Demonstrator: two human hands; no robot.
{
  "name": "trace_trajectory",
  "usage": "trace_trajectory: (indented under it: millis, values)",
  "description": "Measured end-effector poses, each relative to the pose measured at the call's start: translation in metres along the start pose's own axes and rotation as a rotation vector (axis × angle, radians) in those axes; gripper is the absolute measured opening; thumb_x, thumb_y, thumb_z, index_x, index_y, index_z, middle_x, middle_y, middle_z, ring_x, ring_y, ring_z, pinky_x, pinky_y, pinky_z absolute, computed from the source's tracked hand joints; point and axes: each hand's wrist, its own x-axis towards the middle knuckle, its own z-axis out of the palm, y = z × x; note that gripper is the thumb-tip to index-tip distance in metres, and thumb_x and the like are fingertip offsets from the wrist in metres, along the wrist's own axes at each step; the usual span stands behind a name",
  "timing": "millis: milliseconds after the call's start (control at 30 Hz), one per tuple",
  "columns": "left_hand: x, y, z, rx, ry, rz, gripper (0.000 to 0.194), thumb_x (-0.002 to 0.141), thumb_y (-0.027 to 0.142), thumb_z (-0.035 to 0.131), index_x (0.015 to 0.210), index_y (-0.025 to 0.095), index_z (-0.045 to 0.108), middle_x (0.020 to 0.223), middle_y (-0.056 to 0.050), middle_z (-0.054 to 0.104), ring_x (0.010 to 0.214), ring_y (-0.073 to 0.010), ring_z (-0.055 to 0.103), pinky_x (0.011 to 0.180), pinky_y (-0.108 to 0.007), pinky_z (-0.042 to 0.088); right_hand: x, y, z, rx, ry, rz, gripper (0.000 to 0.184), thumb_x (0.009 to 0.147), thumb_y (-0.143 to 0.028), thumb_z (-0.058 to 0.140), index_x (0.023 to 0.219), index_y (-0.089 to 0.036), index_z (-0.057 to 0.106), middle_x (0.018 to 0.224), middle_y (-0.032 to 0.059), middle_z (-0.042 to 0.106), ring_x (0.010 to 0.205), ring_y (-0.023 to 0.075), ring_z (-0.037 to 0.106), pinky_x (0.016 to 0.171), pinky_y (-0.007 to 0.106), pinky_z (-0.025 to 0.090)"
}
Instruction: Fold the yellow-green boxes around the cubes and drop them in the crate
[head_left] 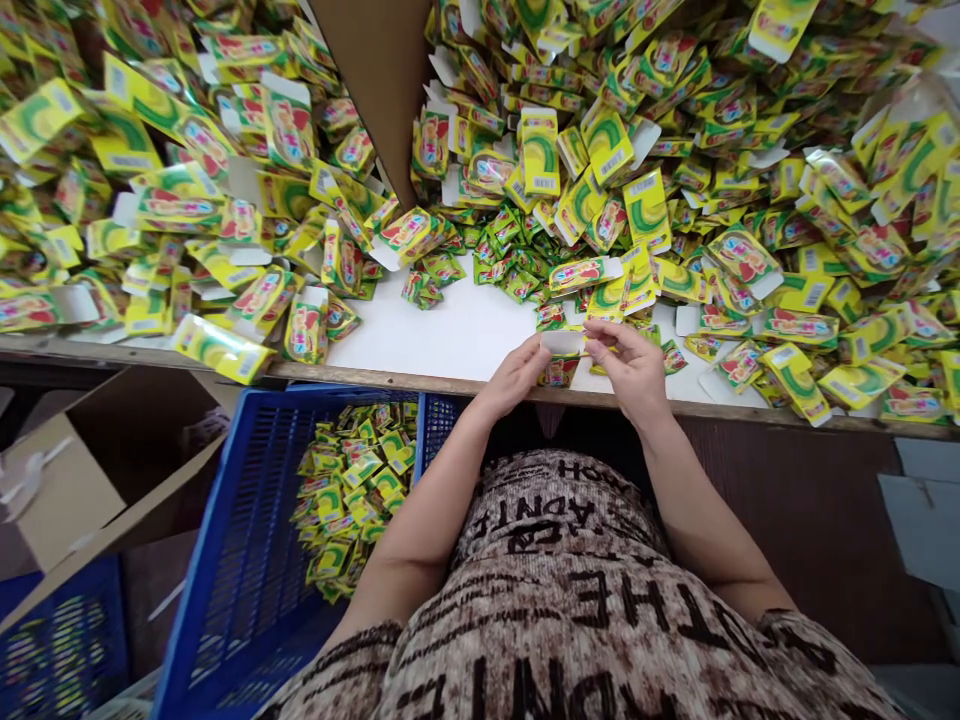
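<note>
Near the table's front edge, my left hand (pixel 517 376) grips a small yellow-green carton (pixel 561 372) by its left side. The carton's white end flap stands up at the top. On its other side my right hand (pixel 627 366) is closed, thumb and fingers pinched together at the carton's upper right corner. Whether a small packet is between those fingers is hidden. Just beyond my hands lie a heap of small green packets (pixel 514 250) and several yellow cartons (pixel 626 285), some with open white flaps.
Large piles of cartons (pixel 750 200) cover the right and left (pixel 187 200) of the white tabletop (pixel 450 330). A brown cardboard divider (pixel 367 80) separates them. Below the edge at left stand a blue crate (pixel 225 560) with cartons in it and an open cardboard box (pixel 75 480).
</note>
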Motion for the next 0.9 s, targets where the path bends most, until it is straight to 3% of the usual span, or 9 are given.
trace_trajectory:
  millis: [100, 167, 233, 367, 433, 500, 633, 733, 900]
  values:
    - [-0.004, 0.006, -0.002, -0.129, -0.017, -0.046, 0.048, 0.092, 0.055, 0.057, 0.125, 0.022, 0.070, 0.139, -0.007, 0.065, 0.136, -0.0259, 0.052, 0.117, -0.038, 0.035, -0.008, 0.010, 0.004, 0.238, -0.006, 0.228, 0.031, 0.074, -0.043, 0.079, 0.095, -0.021, 0.076, 0.073, 0.0005, 0.066, 0.058, 0.0120, 0.055, 0.056, 0.029, 0.049]
    - [-0.004, 0.008, -0.001, -0.188, -0.020, -0.081, 0.041, 0.086, 0.045, 0.070, 0.120, 0.023, 0.073, 0.134, -0.006, 0.068, 0.132, -0.0259, 0.056, 0.118, -0.038, 0.035, -0.010, 0.012, 0.007, 0.272, -0.081, 0.254, 0.029, 0.071, -0.041, 0.080, 0.090, -0.019, 0.077, 0.074, 0.0009, 0.068, 0.058, 0.0117, 0.055, 0.056, 0.028, 0.049]
    - [-0.003, 0.009, 0.002, -0.248, 0.012, -0.099, 0.042, 0.077, 0.035, 0.080, 0.116, 0.024, 0.075, 0.126, -0.006, 0.072, 0.122, -0.0243, 0.063, 0.113, -0.038, 0.041, -0.008, 0.008, 0.009, 0.190, -0.119, 0.188, 0.023, 0.074, -0.036, 0.077, 0.091, -0.020, 0.078, 0.081, 0.0025, 0.071, 0.065, 0.0131, 0.058, 0.059, 0.029, 0.051]
    - [0.003, 0.004, 0.008, -0.272, 0.264, -0.026, 0.036, 0.070, 0.033, 0.085, 0.104, 0.022, 0.079, 0.107, -0.006, 0.078, 0.099, -0.0199, 0.071, 0.099, -0.036, 0.052, -0.002, 0.000, 0.015, -0.049, -0.036, -0.001, 0.021, 0.082, -0.030, 0.070, 0.099, -0.023, 0.080, 0.092, 0.0043, 0.073, 0.070, 0.0137, 0.060, 0.063, 0.029, 0.052]
    - [0.005, 0.001, 0.010, -0.198, 0.398, 0.052, 0.031, 0.069, 0.034, 0.086, 0.096, 0.020, 0.080, 0.100, -0.007, 0.079, 0.095, -0.0200, 0.072, 0.095, -0.036, 0.054, 0.001, 0.000, 0.016, -0.022, -0.034, -0.003, 0.023, 0.084, -0.036, 0.069, 0.101, -0.025, 0.080, 0.096, 0.0050, 0.074, 0.077, 0.0156, 0.063, 0.063, 0.028, 0.054]
    - [0.007, 0.000, 0.012, -0.119, 0.459, 0.109, 0.027, 0.070, 0.036, 0.085, 0.091, 0.019, 0.081, 0.097, -0.007, 0.080, 0.093, -0.0204, 0.072, 0.092, -0.036, 0.055, 0.004, 0.003, 0.017, 0.057, -0.048, 0.045, 0.024, 0.083, -0.042, 0.070, 0.096, -0.024, 0.081, 0.094, 0.0053, 0.075, 0.081, 0.0173, 0.066, 0.060, 0.027, 0.055]
    - [0.011, -0.001, 0.014, -0.075, 0.475, 0.117, 0.030, 0.073, 0.038, 0.082, 0.097, 0.020, 0.080, 0.098, -0.006, 0.079, 0.091, -0.0190, 0.072, 0.090, -0.035, 0.056, 0.009, 0.008, 0.019, 0.153, -0.013, 0.155, 0.028, 0.074, -0.044, 0.080, 0.090, -0.021, 0.081, 0.086, 0.0044, 0.076, 0.069, 0.0154, 0.067, 0.059, 0.028, 0.057]
    - [0.015, -0.001, 0.011, -0.058, 0.424, 0.117, 0.033, 0.073, 0.036, 0.083, 0.101, 0.020, 0.078, 0.098, -0.006, 0.078, 0.088, -0.0167, 0.071, 0.087, -0.032, 0.056, 0.012, 0.010, 0.020, 0.177, 0.005, 0.185, 0.030, 0.070, -0.044, 0.082, 0.087, -0.020, 0.080, 0.081, 0.0037, 0.075, 0.064, 0.0148, 0.066, 0.056, 0.028, 0.058]
    - [0.019, 0.000, 0.001, 0.090, 0.317, 0.212, 0.021, 0.073, 0.034, 0.084, 0.085, 0.018, 0.077, 0.083, -0.004, 0.075, 0.078, -0.0145, 0.068, 0.076, -0.029, 0.055, 0.013, 0.015, 0.019, 0.156, -0.010, 0.150, 0.029, 0.070, -0.046, 0.082, 0.083, -0.020, 0.079, 0.082, 0.0047, 0.075, 0.067, 0.0168, 0.068, 0.057, 0.030, 0.058]
